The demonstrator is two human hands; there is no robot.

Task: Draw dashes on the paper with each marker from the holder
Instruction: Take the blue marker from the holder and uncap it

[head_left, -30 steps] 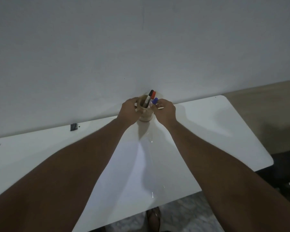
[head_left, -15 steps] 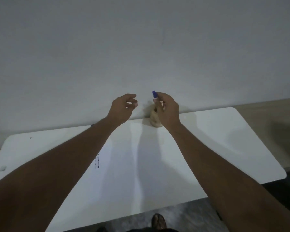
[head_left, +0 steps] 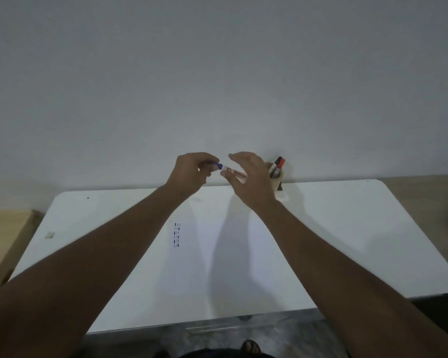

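Both hands have come together above the surface's far edge, away from the holder.
Left hand (head_left: 189, 174) pinches the blue cap (head_left: 219, 166); right hand (head_left: 248, 174), fingers loosely spread, grips the marker (head_left: 232, 173) barrel. Holder (head_left: 276, 177) stands at the far edge; dashes (head_left: 176, 235) mark the paper (head_left: 230, 254).

Glossy white table (head_left: 347, 241); pale wood-look holder (head_left: 276, 180) at 12 o'clock; smooth plastic blue-capped marker (head_left: 224, 167); matt wall (head_left: 217, 73).
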